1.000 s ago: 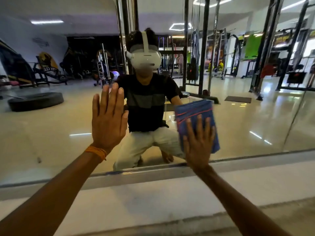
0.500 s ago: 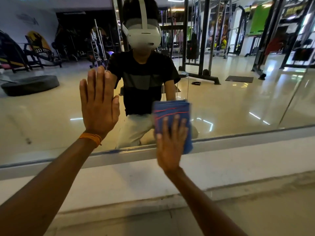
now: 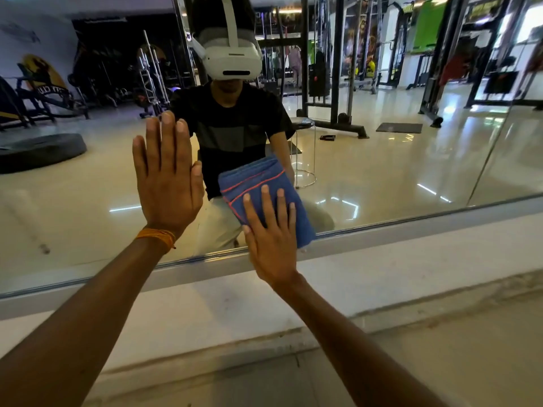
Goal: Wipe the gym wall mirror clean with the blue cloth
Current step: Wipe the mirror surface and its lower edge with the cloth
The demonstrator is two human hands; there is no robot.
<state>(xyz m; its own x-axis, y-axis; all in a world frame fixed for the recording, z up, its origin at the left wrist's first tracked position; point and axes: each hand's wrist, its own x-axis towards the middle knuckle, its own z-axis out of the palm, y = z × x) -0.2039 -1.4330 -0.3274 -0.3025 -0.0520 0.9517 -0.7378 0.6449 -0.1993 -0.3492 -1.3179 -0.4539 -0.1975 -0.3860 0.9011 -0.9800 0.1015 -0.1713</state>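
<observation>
Wiping is in progress. The right hand (image 3: pixel 271 239), fingers straight, presses the folded cloth (image 3: pixel 258 183) flat against the mirror (image 3: pixel 382 171), just above its lower edge. The left hand (image 3: pixel 167 183), fingers straight, rests on the glass beside it and holds nothing. Marks (image 3: pixel 44 248) show low on the left, so the task is judged unfinished. Count: one cloth, one mirror, two hands.

Your left hand (image 3: pixel 167 183) lies flat on the mirror (image 3: pixel 382 171), at nine o'clock from the cloth (image 3: pixel 258 183). Your right hand (image 3: pixel 271 239) presses the cloth's six o'clock end against the glass, just above the frame (image 3: pixel 411 227). The ledge (image 3: pixel 382 274) runs below that, nearer you.
</observation>
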